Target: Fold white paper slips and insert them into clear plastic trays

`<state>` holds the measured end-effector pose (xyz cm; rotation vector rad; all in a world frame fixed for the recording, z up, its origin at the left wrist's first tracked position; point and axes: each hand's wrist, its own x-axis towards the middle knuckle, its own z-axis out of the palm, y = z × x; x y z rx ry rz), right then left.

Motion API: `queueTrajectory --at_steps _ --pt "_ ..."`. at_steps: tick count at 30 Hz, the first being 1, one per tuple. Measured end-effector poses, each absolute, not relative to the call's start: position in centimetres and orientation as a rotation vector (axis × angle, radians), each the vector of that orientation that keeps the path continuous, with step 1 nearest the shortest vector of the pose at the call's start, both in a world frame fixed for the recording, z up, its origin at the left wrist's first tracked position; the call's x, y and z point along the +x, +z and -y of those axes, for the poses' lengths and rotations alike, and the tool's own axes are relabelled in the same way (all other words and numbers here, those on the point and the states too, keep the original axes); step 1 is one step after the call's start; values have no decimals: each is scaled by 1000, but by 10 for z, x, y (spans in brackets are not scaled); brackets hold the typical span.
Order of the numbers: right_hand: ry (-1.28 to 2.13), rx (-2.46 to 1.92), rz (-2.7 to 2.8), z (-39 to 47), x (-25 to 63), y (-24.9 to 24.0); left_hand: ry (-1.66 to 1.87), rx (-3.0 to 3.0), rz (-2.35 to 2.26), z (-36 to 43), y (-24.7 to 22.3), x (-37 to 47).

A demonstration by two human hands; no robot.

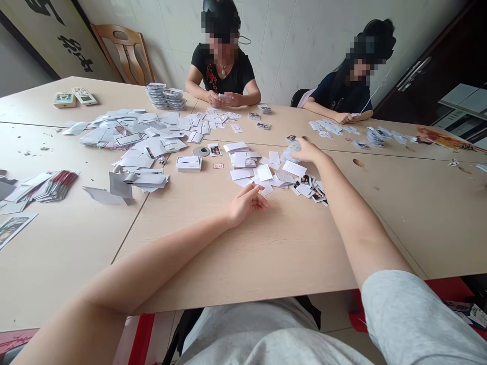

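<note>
My right hand (309, 151) reaches out to a small heap of clear plastic sleeves (289, 153), its fingers closing on the heap's edge; the fingertips are partly hidden. My left hand (249, 205) rests on the table with its fingers loosely curled and somewhat apart, and nothing shows in it. Just beyond it are loose white cards (263, 172). Some photo cards (314, 190) lie scattered below my right wrist. Left of the white cards sits a neat stack of cards (189, 163), with a single photo card (215, 149) behind it.
A large pile of white papers (133, 129) spreads over the left of the table (243, 263). Stacked bundles (165, 96) stand behind it. Red-edged packets (59, 186) lie far left. Two people sit opposite, one (222, 66) handling cards, another (338, 96) at right.
</note>
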<state>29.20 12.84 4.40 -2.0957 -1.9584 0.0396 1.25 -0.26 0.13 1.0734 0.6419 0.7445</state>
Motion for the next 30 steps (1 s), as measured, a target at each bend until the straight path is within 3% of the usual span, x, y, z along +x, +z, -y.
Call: queueTrajectory --at_steps 6,11,16,23,30 --pt "-4 -2114 1898 -128 296 44 746 1122 -630 2 -1 11" --pt "-148 -1872 1834 -98 273 53 833 1295 -690 6 -6 12" --pt "230 -1555 2174 -11 230 43 1115 2098 -796 21 -5 8" --pt "580 -1550 2148 45 225 30 675 2707 -559 26 -1 9" --pt "96 -2061 1848 15 338 42 445 2767 -554 23 3 9"
